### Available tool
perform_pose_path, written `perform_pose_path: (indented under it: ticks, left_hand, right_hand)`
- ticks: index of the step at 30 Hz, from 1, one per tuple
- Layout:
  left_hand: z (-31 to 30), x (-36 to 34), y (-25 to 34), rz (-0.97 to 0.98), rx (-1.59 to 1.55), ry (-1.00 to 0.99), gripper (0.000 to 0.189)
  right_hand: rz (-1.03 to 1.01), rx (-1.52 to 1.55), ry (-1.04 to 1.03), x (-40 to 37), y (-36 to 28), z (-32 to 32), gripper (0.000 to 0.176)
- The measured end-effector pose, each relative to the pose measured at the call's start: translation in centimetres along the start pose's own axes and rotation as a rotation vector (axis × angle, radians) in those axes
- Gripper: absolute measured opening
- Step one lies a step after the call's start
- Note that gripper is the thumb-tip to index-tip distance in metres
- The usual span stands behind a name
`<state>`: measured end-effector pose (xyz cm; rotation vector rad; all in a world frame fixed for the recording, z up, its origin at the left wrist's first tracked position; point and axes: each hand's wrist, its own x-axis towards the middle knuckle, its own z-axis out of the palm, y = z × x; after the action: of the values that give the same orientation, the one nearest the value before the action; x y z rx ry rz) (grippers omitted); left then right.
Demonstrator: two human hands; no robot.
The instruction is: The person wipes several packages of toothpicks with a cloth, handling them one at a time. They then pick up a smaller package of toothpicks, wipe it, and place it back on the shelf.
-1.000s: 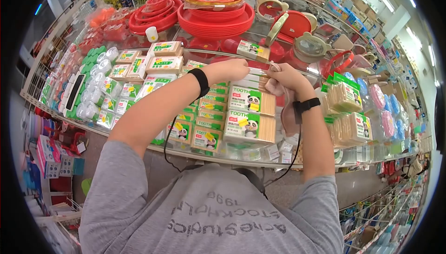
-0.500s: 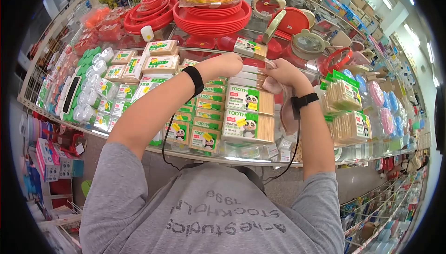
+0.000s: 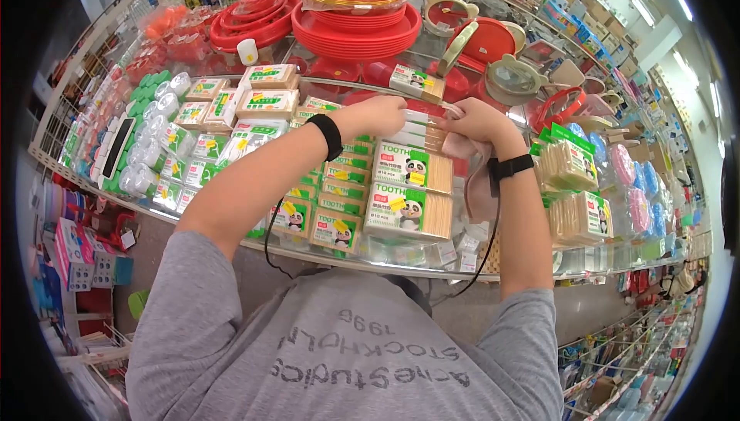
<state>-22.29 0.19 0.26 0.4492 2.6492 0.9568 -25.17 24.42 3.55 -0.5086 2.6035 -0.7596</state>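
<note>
My left hand (image 3: 383,116) is closed at the back of the row of toothpick packs (image 3: 406,209); what its fingers hold, if anything, is hidden. Beside it on the right, my right hand (image 3: 472,122) is closed on a pale pink cloth (image 3: 482,190), which hangs down past the packs. Just behind both hands a single toothpick pack (image 3: 416,82) lies tilted on the shelf. Smaller panda packs (image 3: 336,230) stand in rows under my left forearm.
Red basins (image 3: 356,32) are stacked at the back, near pale green-rimmed strainers (image 3: 513,74). Bagged sticks (image 3: 574,167) stand right of my right arm. Clear jars with green lids (image 3: 146,113) fill the left side. A glass shelf edge runs before my body.
The view has shifted slightly. My left hand has moved a little right, nearer my right hand, which still grips the pink cloth.
</note>
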Motion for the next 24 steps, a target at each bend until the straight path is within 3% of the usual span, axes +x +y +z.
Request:
perform_pose_path:
  ticks: [2, 3, 5, 7, 9, 11, 13, 17, 24]
  left_hand:
    - [0.2, -0.2, 0.2, 0.009, 0.045, 0.024, 0.042]
    - [0.2, -0.3, 0.4, 0.013, 0.049, 0.025, 0.042]
    - [0.2, -0.4, 0.9, -0.027, 0.109, 0.038, 0.042]
    - [0.2, -0.5, 1.1, 0.010, 0.122, 0.066, 0.042]
    - [0.4, -0.1, 0.7, 0.045, 0.131, 0.094, 0.042]
    - [1.0, 0.5, -0.2, 0.078, 0.052, 0.115, 0.040]
    - [0.7, 0.1, 0.0, 0.059, 0.036, 0.107, 0.039]
    - [0.4, 0.0, -0.2, 0.032, -0.021, 0.098, 0.032]
    - [0.5, -0.2, -1.0, 0.176, -0.021, 0.214, 0.023]
  right_hand:
    - [-0.019, -0.213, 0.118, -1.0, -1.4, -1.3, 0.035]
    - [-0.018, -0.212, 0.124, -0.8, -1.2, -1.5, 0.035]
    - [0.004, -0.192, 0.346, -0.2, -0.8, -2.0, 0.031]
    - [0.013, -0.246, 0.361, 0.2, -0.9, -2.0, 0.033]
    - [0.038, -0.053, 0.075, 0.6, -1.3, -1.5, 0.036]
    - [0.122, -0.109, 0.024, 0.4, -2.1, -1.3, 0.036]
    - [0.236, 0.058, -0.119, 1.8, -0.4, -0.3, 0.034]
    - [0.140, 0.192, -0.126, 3.7, 2.5, 1.0, 0.036]
    - [0.096, 0.025, -0.122, 2.6, 0.4, 0.3, 0.026]
